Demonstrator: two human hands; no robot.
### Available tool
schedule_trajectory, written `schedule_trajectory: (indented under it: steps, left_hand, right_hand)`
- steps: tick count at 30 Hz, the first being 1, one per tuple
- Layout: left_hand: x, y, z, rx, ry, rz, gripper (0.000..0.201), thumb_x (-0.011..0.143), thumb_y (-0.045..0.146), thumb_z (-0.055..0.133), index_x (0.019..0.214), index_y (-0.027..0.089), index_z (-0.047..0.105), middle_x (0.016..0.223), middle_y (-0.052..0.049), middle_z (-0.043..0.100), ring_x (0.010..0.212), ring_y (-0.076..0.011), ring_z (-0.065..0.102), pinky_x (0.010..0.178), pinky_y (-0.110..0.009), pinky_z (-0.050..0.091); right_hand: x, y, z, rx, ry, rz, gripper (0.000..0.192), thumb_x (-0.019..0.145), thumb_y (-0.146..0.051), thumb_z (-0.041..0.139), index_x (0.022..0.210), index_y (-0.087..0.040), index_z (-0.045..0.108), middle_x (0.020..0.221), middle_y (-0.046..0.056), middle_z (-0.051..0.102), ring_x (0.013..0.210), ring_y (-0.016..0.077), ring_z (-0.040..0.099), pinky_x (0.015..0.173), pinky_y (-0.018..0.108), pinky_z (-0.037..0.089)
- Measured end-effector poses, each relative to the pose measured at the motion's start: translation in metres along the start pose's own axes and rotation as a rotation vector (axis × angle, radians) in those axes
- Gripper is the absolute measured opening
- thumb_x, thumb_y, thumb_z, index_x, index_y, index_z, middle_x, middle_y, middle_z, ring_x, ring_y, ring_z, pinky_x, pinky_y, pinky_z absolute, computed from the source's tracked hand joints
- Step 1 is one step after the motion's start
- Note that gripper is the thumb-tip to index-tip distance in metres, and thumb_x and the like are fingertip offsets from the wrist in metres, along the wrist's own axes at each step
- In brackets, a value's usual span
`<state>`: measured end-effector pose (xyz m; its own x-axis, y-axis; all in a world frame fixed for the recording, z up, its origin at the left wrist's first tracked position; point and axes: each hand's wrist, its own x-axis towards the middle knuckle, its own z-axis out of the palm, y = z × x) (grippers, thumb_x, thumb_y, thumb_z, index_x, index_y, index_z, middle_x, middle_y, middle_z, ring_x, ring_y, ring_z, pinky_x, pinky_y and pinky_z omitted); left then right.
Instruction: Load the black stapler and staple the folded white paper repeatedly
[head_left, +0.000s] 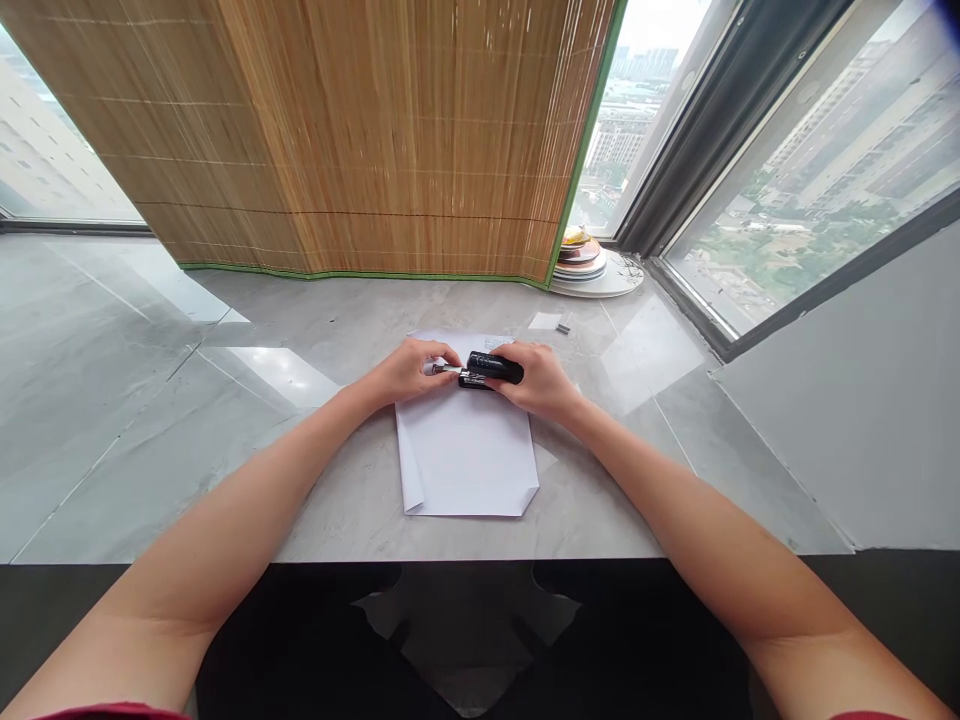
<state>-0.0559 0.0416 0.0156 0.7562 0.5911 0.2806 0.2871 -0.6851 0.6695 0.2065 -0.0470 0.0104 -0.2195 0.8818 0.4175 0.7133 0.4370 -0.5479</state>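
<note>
A black stapler lies across the upper part of a stack of white paper. My right hand is wrapped round its right end. At its left end, my left hand pinches a slim silver and whitish piece that sticks out from the stapler; I cannot make out exactly what it is. The paper's lower corners are folded or curled over. Faint printing shows near its top edge, partly hidden by my right hand.
Small grey pieces, like staple strips, lie beyond my right hand. A stack of plates stands in the window corner. A bamboo blind hangs down to the back of the grey marbled counter, whose front edge is near me.
</note>
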Motion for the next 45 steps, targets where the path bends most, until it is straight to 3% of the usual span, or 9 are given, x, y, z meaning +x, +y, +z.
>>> schedule_trajectory:
  steps: [16, 21, 25, 28, 32, 36, 38, 41, 45]
  left_hand:
    - [-0.006, 0.008, -0.015, -0.066, 0.057, -0.051, 0.034, 0.089, 0.056, 0.083, 0.101, 0.025, 0.084, 0.106, -0.007, 0.084, 0.101, -0.0275, 0.076, 0.097, -0.043, 0.055]
    - [-0.002, 0.018, -0.007, -0.084, -0.029, 0.095, 0.049, 0.075, 0.066, 0.094, 0.101, 0.026, 0.083, 0.104, -0.008, 0.084, 0.098, -0.0274, 0.075, 0.093, -0.040, 0.054]
    - [0.001, 0.026, -0.001, -0.045, -0.088, 0.170, 0.047, 0.077, 0.065, 0.093, 0.101, 0.028, 0.080, 0.102, -0.006, 0.083, 0.100, -0.0271, 0.073, 0.103, -0.043, 0.051]
    - [0.002, 0.024, -0.004, -0.071, 0.010, 0.193, 0.050, 0.080, 0.067, 0.090, 0.105, 0.026, 0.078, 0.105, -0.008, 0.081, 0.105, -0.0284, 0.071, 0.103, -0.043, 0.052]
    - [0.001, 0.009, -0.005, 0.082, 0.255, 0.073, 0.041, 0.101, 0.062, 0.066, 0.116, 0.025, 0.075, 0.127, -0.012, 0.075, 0.125, -0.0319, 0.065, 0.116, -0.050, 0.047]
    - [0.000, -0.012, 0.004, 0.351, 0.072, -0.073, 0.041, 0.105, 0.048, 0.063, 0.140, 0.029, 0.071, 0.161, -0.013, 0.057, 0.150, -0.0382, 0.049, 0.128, -0.062, 0.033]
    - [0.000, -0.018, 0.007, 0.390, -0.017, -0.084, 0.043, 0.104, 0.047, 0.063, 0.143, 0.029, 0.069, 0.159, -0.013, 0.057, 0.150, -0.0386, 0.050, 0.128, -0.063, 0.031]
    - [-0.002, -0.017, 0.006, 0.408, -0.007, -0.067, 0.043, 0.101, 0.047, 0.067, 0.139, 0.028, 0.072, 0.148, -0.014, 0.059, 0.138, -0.0363, 0.058, 0.124, -0.059, 0.038]
    - [-0.004, -0.008, 0.001, 0.431, 0.006, -0.081, 0.042, 0.099, 0.047, 0.069, 0.136, 0.027, 0.072, 0.141, -0.013, 0.058, 0.130, -0.0347, 0.061, 0.117, -0.057, 0.044]
  right_hand:
    - [0.000, 0.010, -0.029, 0.082, 0.038, 0.010, 0.020, 0.078, -0.035, 0.080, 0.094, -0.024, 0.078, 0.088, 0.003, 0.078, 0.078, 0.0216, 0.068, 0.076, 0.034, 0.052]
    - [-0.006, -0.011, -0.015, 0.168, -0.079, -0.200, 0.013, 0.086, -0.035, 0.077, 0.095, -0.025, 0.077, 0.083, 0.002, 0.076, 0.075, 0.0201, 0.065, 0.076, 0.035, 0.050]
    - [-0.009, -0.026, -0.001, 0.175, -0.092, -0.271, 0.012, 0.088, -0.035, 0.078, 0.094, -0.026, 0.075, 0.080, 0.001, 0.074, 0.076, 0.0205, 0.066, 0.081, 0.037, 0.049]
    - [-0.007, -0.028, -0.005, 0.204, -0.019, -0.170, 0.018, 0.088, -0.040, 0.081, 0.098, -0.026, 0.076, 0.086, 0.003, 0.077, 0.078, 0.0210, 0.068, 0.078, 0.036, 0.051]
    - [-0.001, -0.016, -0.027, 0.097, 0.186, 0.054, 0.025, 0.087, -0.045, 0.082, 0.101, -0.026, 0.075, 0.090, 0.003, 0.078, 0.079, 0.0228, 0.069, 0.076, 0.035, 0.053]
    - [0.003, 0.018, -0.052, -0.098, 0.347, 0.287, 0.024, 0.088, -0.045, 0.078, 0.097, -0.023, 0.075, 0.085, 0.005, 0.076, 0.079, 0.0247, 0.067, 0.078, 0.037, 0.052]
    - [0.003, 0.036, -0.061, -0.175, 0.335, 0.370, 0.020, 0.086, -0.041, 0.077, 0.094, -0.023, 0.074, 0.084, 0.005, 0.075, 0.080, 0.0252, 0.066, 0.078, 0.038, 0.051]
    - [0.001, 0.051, -0.068, -0.233, 0.207, 0.458, 0.015, 0.081, -0.033, 0.076, 0.091, -0.023, 0.074, 0.081, 0.005, 0.074, 0.079, 0.0250, 0.065, 0.073, 0.036, 0.047]
    - [0.000, 0.047, -0.067, -0.224, 0.015, 0.411, 0.013, 0.080, -0.029, 0.074, 0.092, -0.024, 0.074, 0.081, 0.004, 0.074, 0.082, 0.0254, 0.064, 0.073, 0.035, 0.045]
